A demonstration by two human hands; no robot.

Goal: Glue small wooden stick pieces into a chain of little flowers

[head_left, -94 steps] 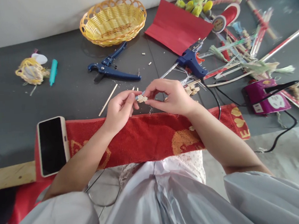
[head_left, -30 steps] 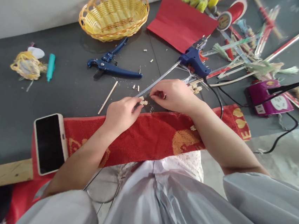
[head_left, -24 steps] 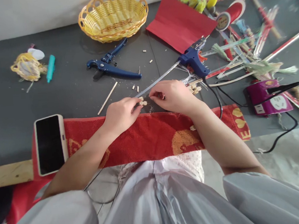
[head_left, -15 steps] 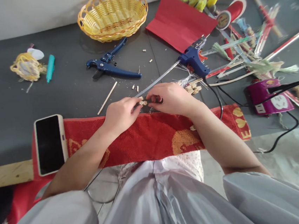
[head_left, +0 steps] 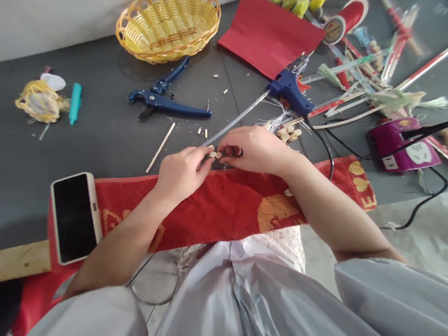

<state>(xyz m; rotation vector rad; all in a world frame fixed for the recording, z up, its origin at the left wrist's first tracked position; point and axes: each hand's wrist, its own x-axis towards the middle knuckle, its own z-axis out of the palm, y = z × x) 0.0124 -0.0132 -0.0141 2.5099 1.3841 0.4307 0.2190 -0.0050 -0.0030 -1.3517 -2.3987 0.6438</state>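
Between the fingertips of both hands is a small pale cluster of short wooden pieces (head_left: 215,154), partly hidden by the fingers. My left hand (head_left: 184,173) pinches its left side with thumb and forefinger. On the other side, my right hand (head_left: 257,149) is closed with its fingertips against the cluster. Both hands are above the back edge of a red towel (head_left: 212,206). Just beyond them lie a thin wooden stick (head_left: 161,147), tiny cut stick pieces (head_left: 206,133) and a clear glue stick (head_left: 239,118) running to a blue glue gun (head_left: 291,92).
Blue cutters (head_left: 170,104) lie before a yellow woven basket (head_left: 171,28). A phone (head_left: 76,219) rests at left, near a teal marker (head_left: 75,104). To the right are red paper (head_left: 270,29), a thread spool (head_left: 346,19), a purple power socket (head_left: 404,145) with black cords, and scattered sticks.
My right hand's fingers have shifted slightly around the cluster. My left hand stays nearly in place, still pinching.
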